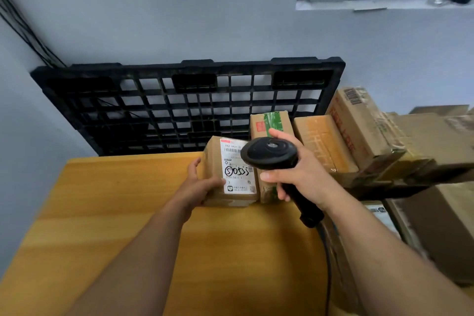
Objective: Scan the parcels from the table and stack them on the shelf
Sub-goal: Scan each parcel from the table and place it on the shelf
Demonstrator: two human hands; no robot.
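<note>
The parcel [232, 174] sits at the far right end of the wooden surface [123, 213], turned so its white label [237, 167] faces up, which is what a reader needs to see. The left hand [202, 185] holds it from its left side, its grip wrapped on the box with the thumb lying on top near the label's lower corner. This looks meant to steady the box and present the label without covering the barcode. The right hand [298, 174] has its grip closed round the handle of the black scanner [269, 152], one finger reaching over the far side of the head. The head hangs just above the label's upper right, partly hiding the barcode strip from the head view. Its cable [328, 264] trails down past the near edge of the surface. A second parcel [272, 123] with green tape lies just beside the first on its right, apparently touching it and probably waiting its turn. To the right, the shelf [400, 182] already carries stacked boxes [359, 126], near enough that a scanned parcel could go straight across. A black pallet [179, 100] leans against the wall behind.
</note>
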